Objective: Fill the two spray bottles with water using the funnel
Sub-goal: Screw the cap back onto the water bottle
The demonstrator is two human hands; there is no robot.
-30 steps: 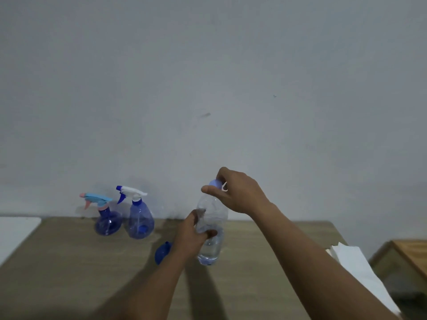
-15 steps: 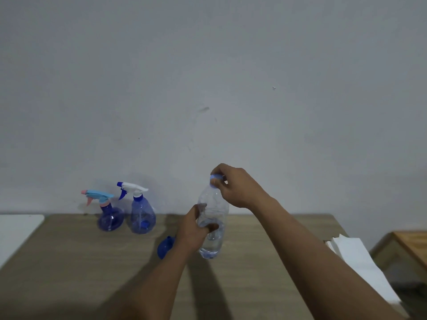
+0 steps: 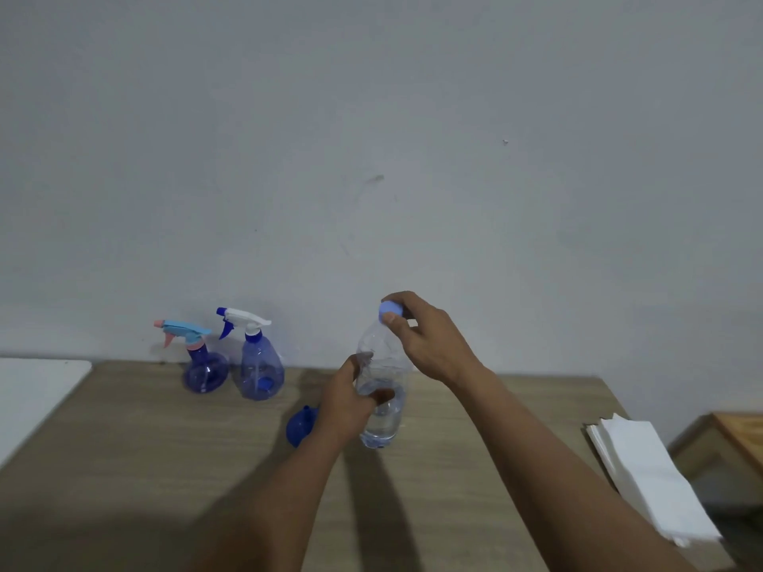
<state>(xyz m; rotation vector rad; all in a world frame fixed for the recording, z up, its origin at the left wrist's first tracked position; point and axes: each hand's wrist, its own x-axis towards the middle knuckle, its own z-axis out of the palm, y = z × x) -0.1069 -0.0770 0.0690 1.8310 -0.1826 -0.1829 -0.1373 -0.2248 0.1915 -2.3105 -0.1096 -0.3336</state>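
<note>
Plain, home-like room: wood-grain desk (image 3: 144, 468) against bare grey wall (image 3: 413, 138); household spray bottles (image 3: 260, 365) at its back edge, white paper stack (image 3: 648, 476) at its right edge.

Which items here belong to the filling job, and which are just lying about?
For the job: water bottle, gripped by the left hand; its cap, pinched by the right hand; blue funnel; pink-nozzle spray bottle; white-trigger spray bottle.
Lying about: white paper stack; white surface at left; wooden stand at right.
</note>
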